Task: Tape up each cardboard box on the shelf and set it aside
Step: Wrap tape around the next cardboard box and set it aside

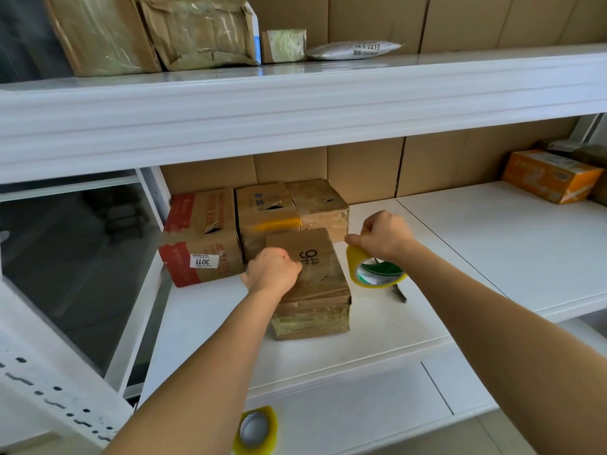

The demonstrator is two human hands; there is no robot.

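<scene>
A small cardboard box marked "9#" stands on the white shelf, wrapped in clear tape. My left hand rests on its left top edge with the fingers curled against the cardboard. My right hand grips a yellow tape roll just right of the box, held above the shelf. Whether a strip of tape runs from the roll to the box is unclear. Three more boxes stand behind: a red-printed box, a middle box with a yellow band, and a taped box.
A second yellow tape roll lies on the lower shelf at the front. A dark key-like object lies under the held roll. An orange box sits far right. Parcels fill the upper shelf. Glass panels stand left.
</scene>
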